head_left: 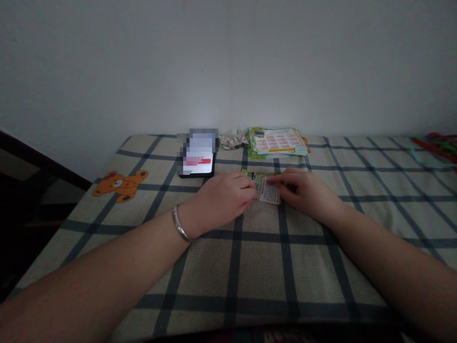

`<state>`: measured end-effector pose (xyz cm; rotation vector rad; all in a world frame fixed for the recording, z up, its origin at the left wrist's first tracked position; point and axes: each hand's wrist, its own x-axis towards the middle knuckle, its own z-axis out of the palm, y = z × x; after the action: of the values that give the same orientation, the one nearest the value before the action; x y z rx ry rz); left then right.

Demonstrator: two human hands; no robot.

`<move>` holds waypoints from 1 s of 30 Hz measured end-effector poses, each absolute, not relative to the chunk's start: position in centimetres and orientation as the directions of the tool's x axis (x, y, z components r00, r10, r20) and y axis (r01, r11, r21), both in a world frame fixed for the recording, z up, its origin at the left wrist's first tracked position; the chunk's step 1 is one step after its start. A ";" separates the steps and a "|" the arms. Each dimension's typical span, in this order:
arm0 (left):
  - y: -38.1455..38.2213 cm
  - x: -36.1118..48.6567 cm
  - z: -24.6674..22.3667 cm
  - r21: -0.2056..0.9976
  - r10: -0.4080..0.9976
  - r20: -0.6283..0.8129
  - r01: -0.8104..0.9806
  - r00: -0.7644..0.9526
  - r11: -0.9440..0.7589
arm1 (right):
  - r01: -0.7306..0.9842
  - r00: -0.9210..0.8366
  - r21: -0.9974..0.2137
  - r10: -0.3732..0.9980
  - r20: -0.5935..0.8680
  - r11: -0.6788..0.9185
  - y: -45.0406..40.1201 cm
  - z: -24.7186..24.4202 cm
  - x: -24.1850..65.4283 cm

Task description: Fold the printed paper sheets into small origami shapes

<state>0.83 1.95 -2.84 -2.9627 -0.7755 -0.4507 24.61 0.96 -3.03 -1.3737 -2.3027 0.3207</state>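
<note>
A small printed card [270, 191], green at one corner with dense text on its white part, lies low over the checked cloth between my two hands. My left hand [224, 197], with a silver bangle at the wrist, has its fingers closed together over the card's left side and covers that part. On the other side, my right hand [309, 193] is bent, its index finger resting on the card's face and its thumb by the right edge. Beyond the hands sits a stack of larger printed sheets [276, 142], with a crumpled printed wrapper [233, 141] to its left.
A phone [198, 155] with a lit, partly blurred screen rests beyond my left hand. An orange teddy bear cutout [121, 185] lies at the left. Red and green items [441, 147] are at the far right. A pale wall [228, 62] borders the cloth-covered surface [200, 286].
</note>
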 end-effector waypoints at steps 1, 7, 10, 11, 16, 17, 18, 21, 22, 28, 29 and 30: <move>1.9 0.8 -2.8 0.036 0.484 0.295 0.496 0.824 -0.867 | 0.772 -0.420 -0.406 0.872 0.252 0.490 0.9 -3.0 24.7; 1.7 0.8 -2.3 0.087 0.520 0.273 0.518 0.809 -0.851 | 0.771 -0.575 -0.167 0.785 0.233 0.614 0.8 -2.8 25.5; 1.8 0.8 -2.1 0.096 0.524 0.245 0.517 0.816 -0.851 | 0.755 -0.625 -0.046 0.740 0.249 0.654 0.8 -2.5 25.8; 1.8 0.8 -2.0 0.094 0.520 0.240 0.514 0.820 -0.853 | 0.742 -0.639 -0.028 0.719 0.272 0.670 0.8 -2.4 25.8; 1.8 0.7 -2.0 0.069 0.504 0.230 0.503 0.832 -0.862 | 0.629 -0.727 -0.035 0.603 0.328 0.777 1.1 -2.2 25.9; 1.8 0.7 -2.1 0.062 0.502 0.228 0.503 0.834 -0.862 | 0.612 -0.739 -0.051 0.594 0.318 0.789 1.1 -2.2 25.9; 1.8 0.6 -2.1 0.053 0.498 0.227 0.500 0.837 -0.864 | 0.599 -0.747 -0.070 0.588 0.310 0.798 1.1 -2.2 26.0; 1.8 0.5 -2.2 0.031 0.480 0.225 0.486 0.848 -0.873 | 0.566 -0.759 -0.130 0.576 0.304 0.814 1.0 -2.1 26.0; 1.8 0.5 -2.2 0.029 0.475 0.225 0.481 0.851 -0.876 | 0.557 -0.759 -0.147 0.573 0.308 0.817 0.9 -2.0 26.0; 2.0 0.6 -2.0 0.067 0.439 0.225 0.436 0.870 -0.897 | 0.535 -0.757 -0.270 0.596 0.269 0.801 0.7 -1.5 25.6; 2.0 0.6 -2.0 0.080 0.430 0.229 0.423 0.873 -0.903 | 0.544 -0.748 -0.288 0.611 0.260 0.788 0.8 -1.6 25.5; 2.0 0.6 -2.0 0.095 0.426 0.235 0.416 0.874 -0.904 | 0.558 -0.732 -0.305 0.631 0.256 0.772 0.8 -1.7 25.4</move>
<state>0.58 2.00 -2.00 -3.0807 -0.6927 -0.4007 25.40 0.79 -1.74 -0.9108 -2.6211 0.2945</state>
